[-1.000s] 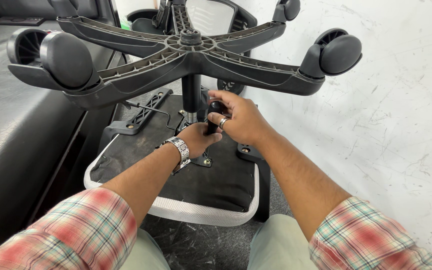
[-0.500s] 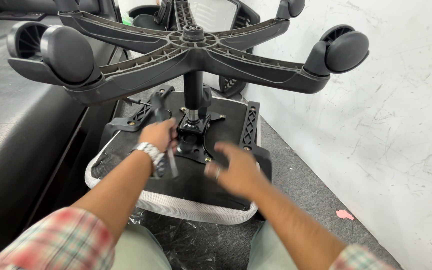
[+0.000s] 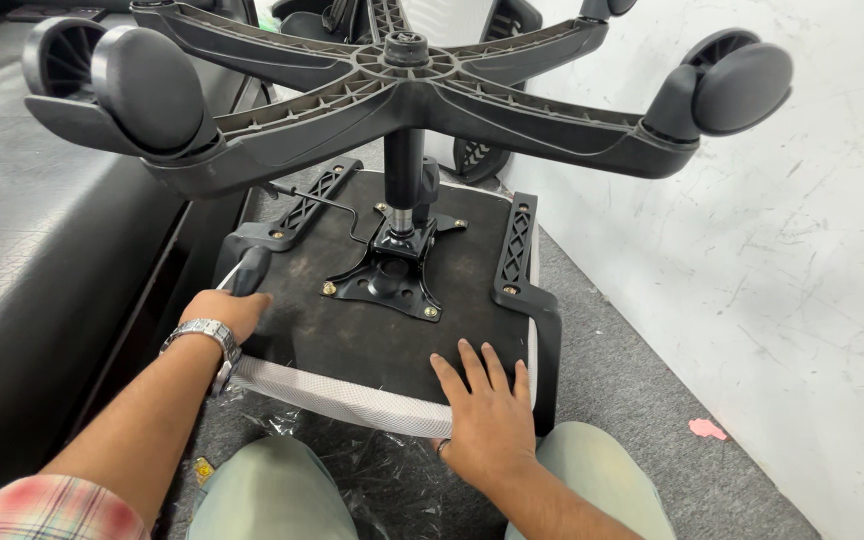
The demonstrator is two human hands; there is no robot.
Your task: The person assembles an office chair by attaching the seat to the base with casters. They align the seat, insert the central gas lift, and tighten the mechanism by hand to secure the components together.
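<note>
I see my left hand closed around a tool's black handle, at the left front corner of the upside-down chair seat. My right hand lies flat and open on the seat's front edge, holding nothing. The black metal plate sits in the seat's middle, under the wheeled base.

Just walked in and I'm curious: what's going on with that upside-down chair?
A person is sitting on the floor with an office chair flipped over in front of them, its wheeled base up in the air. The left hand grips a black-handled tool at the seat's left edge. The right hand lies flat on the underside of the seat, at its near edge. The metal plate under the post is bolted on.
</note>
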